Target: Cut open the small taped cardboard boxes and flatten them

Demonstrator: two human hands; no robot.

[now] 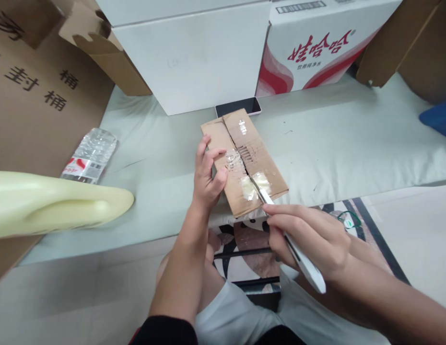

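Observation:
A small brown cardboard box lies near the front edge of the cloth-covered surface, with clear tape across its centre seam. My left hand steadies the box from its left side, fingers bent onto the top and thumb pressed near the tape. In my right hand is a white utility knife, gripped by its handle. Its blade end touches the seam at the near end of the box, beside a pale tape patch. Part of the seam farther away looks like a dark open slit.
Behind the box lies a phone, before a large white box and a red-and-white water carton. To the left are a plastic bottle, a pale yellow object and a big cardboard carton. A blue item sits far right.

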